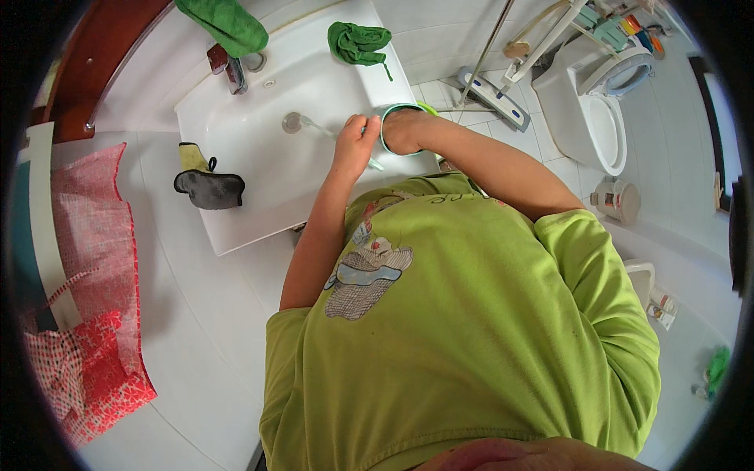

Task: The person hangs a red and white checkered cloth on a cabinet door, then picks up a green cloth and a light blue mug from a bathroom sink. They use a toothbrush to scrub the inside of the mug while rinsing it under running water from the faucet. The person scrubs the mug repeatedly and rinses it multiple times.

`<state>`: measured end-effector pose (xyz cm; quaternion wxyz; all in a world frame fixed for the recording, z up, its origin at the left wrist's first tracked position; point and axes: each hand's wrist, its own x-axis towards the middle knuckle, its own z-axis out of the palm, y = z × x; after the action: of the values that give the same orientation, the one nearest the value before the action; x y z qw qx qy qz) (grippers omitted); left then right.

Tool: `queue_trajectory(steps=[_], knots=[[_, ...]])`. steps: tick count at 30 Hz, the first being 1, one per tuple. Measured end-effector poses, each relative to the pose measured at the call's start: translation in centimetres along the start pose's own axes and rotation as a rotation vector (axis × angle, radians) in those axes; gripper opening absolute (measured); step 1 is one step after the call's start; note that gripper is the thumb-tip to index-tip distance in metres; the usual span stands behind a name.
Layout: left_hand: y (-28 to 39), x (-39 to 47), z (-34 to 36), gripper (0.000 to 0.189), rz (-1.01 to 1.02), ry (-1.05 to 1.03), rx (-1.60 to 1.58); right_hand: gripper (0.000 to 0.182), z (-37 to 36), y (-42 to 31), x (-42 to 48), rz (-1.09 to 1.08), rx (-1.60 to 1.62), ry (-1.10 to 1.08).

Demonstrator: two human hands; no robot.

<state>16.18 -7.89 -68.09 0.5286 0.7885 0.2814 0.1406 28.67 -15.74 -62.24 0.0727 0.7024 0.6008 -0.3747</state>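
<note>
My left hand (pixel 356 144) is closed at the left side of a teal-rimmed cup (pixel 386 109) above the basin's right side, and seems to grip its handle. My right hand (pixel 403 130) reaches into the cup's mouth, its fingers hidden inside. A slim, pale green stick (pixel 318 128), apparently a toothbrush, passes beneath my left hand. One end lies near the drain (pixel 291 122), the other by the front rim. Whether my left hand also holds it, I cannot tell. All this is at the white washbasin (pixel 235 153).
One green cloth (pixel 230 26) hangs over the faucet (pixel 235 76); another green cloth (pixel 359 44) lies on the basin's ledge. A grey-and-yellow cloth (pixel 211 188) rests on the left rim. A flat mop (pixel 495 97) and toilet (pixel 601 129) stand right. Red patterned fabric (pixel 100 294) hangs left.
</note>
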Motion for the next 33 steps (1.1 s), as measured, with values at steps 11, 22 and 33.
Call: queue_trajectory(steps=[11, 22, 33], knots=[[1.2, 0.4, -1.9, 0.046, 0.03, -0.136, 0.087, 0.022, 1.7, -0.7, 1.1, 0.105, 0.072, 0.123], [0.8, 0.4, -5.8, 0.04, 0.033, -0.045, 0.107, 0.025, 4.8, -4.3, -3.2, -0.029, -0.323, 0.697], [2.0, -1.2, -9.0, 0.034, 0.029, 0.026, 0.038, 0.033, 3.9, -6.0, -4.9, 0.025, -0.181, 0.894]])
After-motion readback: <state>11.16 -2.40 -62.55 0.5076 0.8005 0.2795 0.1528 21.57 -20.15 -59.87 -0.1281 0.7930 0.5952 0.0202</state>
